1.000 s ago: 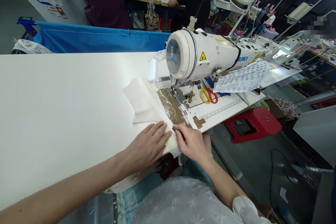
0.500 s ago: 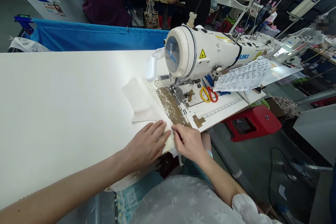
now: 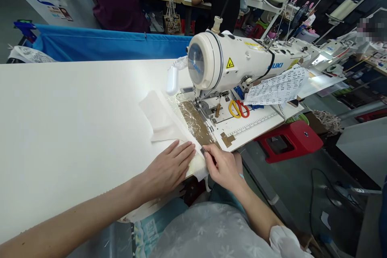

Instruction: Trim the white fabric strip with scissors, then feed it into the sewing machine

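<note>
White fabric (image 3: 161, 119) lies folded on the white sewing table (image 3: 75, 129), with a corner hanging over the front edge. My left hand (image 3: 171, 165) rests flat on it, fingers stretched out and pressing it down. At the fabric's right edge, my right hand (image 3: 222, 167) is closed in a pinch on a small dark metal piece (image 3: 203, 150); its exact kind is too small to tell. Beyond both hands stands a white sewing machine (image 3: 242, 60), its needle area (image 3: 198, 98) behind a strip of brown tape (image 3: 196, 123).
Scissors (image 3: 234, 109) with yellow and red handles lie right of the needle, near a handwritten paper sheet (image 3: 276, 86). A red stool (image 3: 290, 141) stands to the right below the table. Past the blue cloth barrier (image 3: 115, 42), two people sit at other tables.
My right hand has shifted slightly right, away from my left fingers, and the dark metal piece in its pinch shows more clearly. My left hand stays flat on the fabric.
</note>
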Available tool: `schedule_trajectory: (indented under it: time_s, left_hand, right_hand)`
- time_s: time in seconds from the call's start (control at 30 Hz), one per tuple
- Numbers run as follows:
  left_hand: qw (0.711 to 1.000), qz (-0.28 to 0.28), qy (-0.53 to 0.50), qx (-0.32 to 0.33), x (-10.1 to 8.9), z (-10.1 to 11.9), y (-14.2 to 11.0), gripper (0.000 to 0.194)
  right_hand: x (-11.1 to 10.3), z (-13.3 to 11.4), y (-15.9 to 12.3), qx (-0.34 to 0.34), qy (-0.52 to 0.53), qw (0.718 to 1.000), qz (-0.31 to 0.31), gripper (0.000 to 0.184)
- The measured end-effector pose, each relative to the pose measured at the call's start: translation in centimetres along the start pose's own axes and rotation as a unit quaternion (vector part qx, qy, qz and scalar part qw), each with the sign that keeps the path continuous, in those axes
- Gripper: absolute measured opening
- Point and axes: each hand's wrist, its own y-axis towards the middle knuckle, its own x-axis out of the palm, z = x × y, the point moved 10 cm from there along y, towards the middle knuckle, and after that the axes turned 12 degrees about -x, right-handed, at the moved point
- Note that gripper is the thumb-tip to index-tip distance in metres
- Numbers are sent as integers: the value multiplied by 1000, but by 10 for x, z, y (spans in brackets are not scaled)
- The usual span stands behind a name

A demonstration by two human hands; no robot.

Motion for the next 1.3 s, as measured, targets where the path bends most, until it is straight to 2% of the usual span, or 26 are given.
schedule_trajectory:
  time_s: [0.37,0.53,0.63,0.8,0.93,1.13,1.3]
  left_hand:
    - [999,-46,7,10,1,5,0,41]
    - [999,-39,2,7,1,4,0,38]
    - [999,-30,5,11,0,3,0,38]
    - [999,-11,31,-34,-6,-17,7,37]
    - [1000,-13,18,-13,-5,-20,9,41]
    - [1000,-20,6,-19,2,-18,5,40]
    - [1000,-17,0,-20,0,-17,5,39]
  right_hand:
    - [8,-6,2,-15,-54,998,-22,20]
    - [2,-7,-14,-38,-63,996,-56,22]
    - [-4,-5,-22,-32,-60,996,-52,22]
    - [5,-2,2,-32,-80,995,-56,20]
    - [19,-1,26,-44,-98,992,-72,18]
    - [14,3,27,-17,-56,998,-19,19]
    - [17,2,28,-20,-60,998,-25,18]
